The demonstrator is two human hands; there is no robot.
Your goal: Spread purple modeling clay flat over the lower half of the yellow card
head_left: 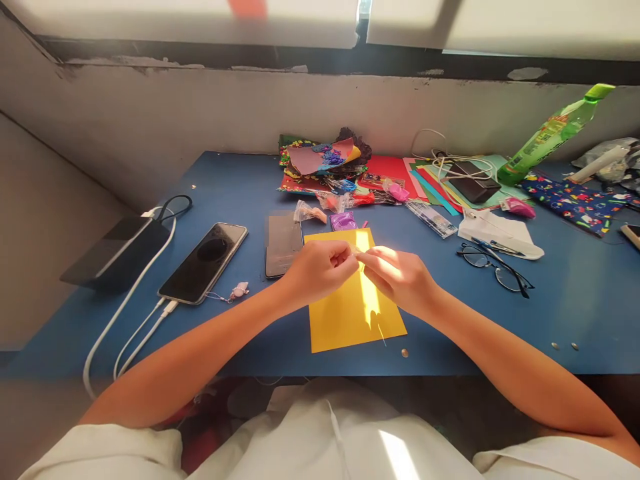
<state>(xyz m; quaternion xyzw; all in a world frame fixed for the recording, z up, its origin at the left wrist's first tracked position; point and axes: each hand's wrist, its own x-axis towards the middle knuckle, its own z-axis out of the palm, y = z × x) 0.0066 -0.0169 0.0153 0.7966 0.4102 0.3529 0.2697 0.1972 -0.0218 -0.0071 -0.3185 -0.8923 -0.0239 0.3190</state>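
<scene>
Yellow sheet point(340, 327), one, lying on the blue bench point(273, 357) beneath the fingers, a strip of sunlight across it.

Head view. Left hand point(325, 267) and right hand point(399, 277): meeting over the sheet, fingers of each drawn together at the tips, apparently pinching a small pale item point(355, 252) where they meet; too small to identify. Fine strand point(383, 333), one, below the fingers near the sheet's near edge; whether it joins the pinched item cannot be told.

Beyond the fingers: purple packet point(344, 221). Left of them: dark tablet point(283, 250), then phone point(204, 263). Right: eyeglasses point(495, 267). Nearer the wearer: small round disc point(405, 353).

Step in hand, as judged: close two-handed fingertip work. Next move seems to call for a steady pinch and slight, controlled finger adjustments.
</scene>
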